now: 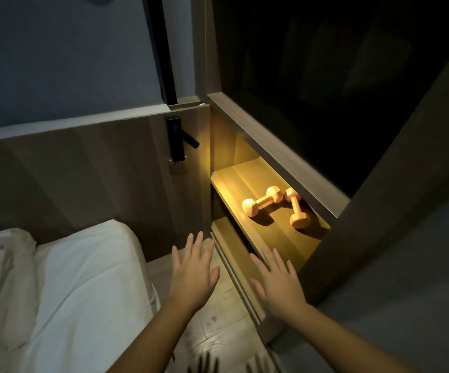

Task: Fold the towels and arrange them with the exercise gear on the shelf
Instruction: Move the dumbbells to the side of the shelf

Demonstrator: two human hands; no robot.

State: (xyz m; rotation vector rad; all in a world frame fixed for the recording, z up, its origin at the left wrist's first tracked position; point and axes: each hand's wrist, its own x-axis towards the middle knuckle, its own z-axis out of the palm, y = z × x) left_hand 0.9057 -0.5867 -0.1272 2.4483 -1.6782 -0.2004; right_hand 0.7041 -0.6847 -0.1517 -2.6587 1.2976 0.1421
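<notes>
Orange dumbbells [262, 201] shelved, apparently beyond right grip [277, 285]

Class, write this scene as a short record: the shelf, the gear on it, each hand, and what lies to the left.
Shelf: lit, wooden
Gear: two orange dumbbells lying on it, angled to each other
Left hand: open, fingers spread, holding nothing
Right hand: open, fingers spread, holding nothing
To the left: white bedding

Two dumbbells [277, 204] on lit shelf [245, 181]
</notes>
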